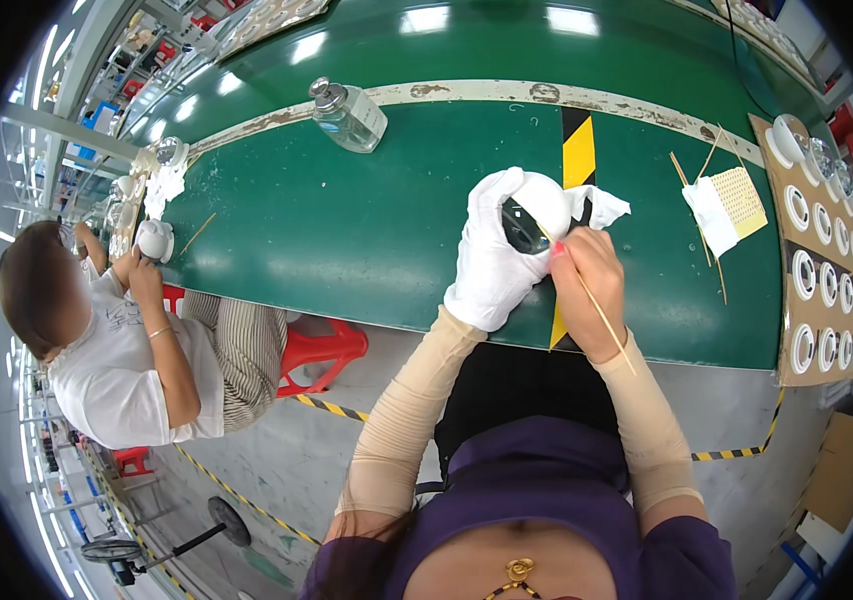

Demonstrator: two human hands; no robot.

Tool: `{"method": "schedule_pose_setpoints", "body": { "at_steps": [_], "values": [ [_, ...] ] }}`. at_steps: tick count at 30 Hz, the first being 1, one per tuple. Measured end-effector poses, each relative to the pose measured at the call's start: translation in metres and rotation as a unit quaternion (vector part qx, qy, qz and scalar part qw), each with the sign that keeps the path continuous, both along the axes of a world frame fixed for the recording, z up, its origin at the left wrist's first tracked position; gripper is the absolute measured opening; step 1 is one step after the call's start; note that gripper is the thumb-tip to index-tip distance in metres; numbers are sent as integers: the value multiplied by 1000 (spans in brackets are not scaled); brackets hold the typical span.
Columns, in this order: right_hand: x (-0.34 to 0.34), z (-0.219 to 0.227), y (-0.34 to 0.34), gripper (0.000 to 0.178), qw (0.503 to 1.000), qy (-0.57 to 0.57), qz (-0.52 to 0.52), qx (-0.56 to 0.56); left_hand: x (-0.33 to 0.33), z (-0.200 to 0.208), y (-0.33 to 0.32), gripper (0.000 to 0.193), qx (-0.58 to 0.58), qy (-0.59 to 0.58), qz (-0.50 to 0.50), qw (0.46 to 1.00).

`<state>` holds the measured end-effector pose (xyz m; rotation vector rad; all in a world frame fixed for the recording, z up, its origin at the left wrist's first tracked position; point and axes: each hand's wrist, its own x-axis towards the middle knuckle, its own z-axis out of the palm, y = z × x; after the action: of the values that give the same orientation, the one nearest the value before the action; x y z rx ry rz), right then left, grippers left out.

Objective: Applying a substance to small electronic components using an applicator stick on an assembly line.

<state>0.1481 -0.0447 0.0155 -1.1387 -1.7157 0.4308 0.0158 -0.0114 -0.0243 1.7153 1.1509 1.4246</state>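
My left hand (485,262), in a white glove, is wrapped round a rounded white housing (543,200) with a glossy dark face (522,230), perhaps a camera. Bare fingers of my right hand (590,290) pinch a thin wooden stick (602,315). Its upper end reaches the edge of the dark face; whether the tip touches is too small to tell. Just beyond my right hand, a crumpled white cloth (607,207) lies on the green tabletop (427,210). Beige sleeves cover both my forearms.
A clear glass bottle (351,117) stands toward the far edge. At right are several sticks (681,168), a yellow dotted pad (742,200) and a cardboard sheet (782,377) of white rings. On the left, a seated person (137,370) handles a similar white piece (155,240).
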Motion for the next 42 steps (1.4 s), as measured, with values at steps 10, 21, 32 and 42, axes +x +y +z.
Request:
{"method": "schedule_pose_setpoints", "body": {
  "at_steps": [10,21,32,42],
  "values": [
    [-6,-1,2,15,999,11,10,35,-1,5,-2,82,3,4,10,1000],
    [-11,-2,-7,22,998,59,4,-38,-6,16,-2,84,73,111,50,990],
    [-11,-3,-14,18,996,63,-9,-64,-4,13,-4,83,59,102,60,991],
    [-17,-10,-14,18,997,48,-45,-37,-4,12,-2,87,59,81,51,994]
  ]
}}
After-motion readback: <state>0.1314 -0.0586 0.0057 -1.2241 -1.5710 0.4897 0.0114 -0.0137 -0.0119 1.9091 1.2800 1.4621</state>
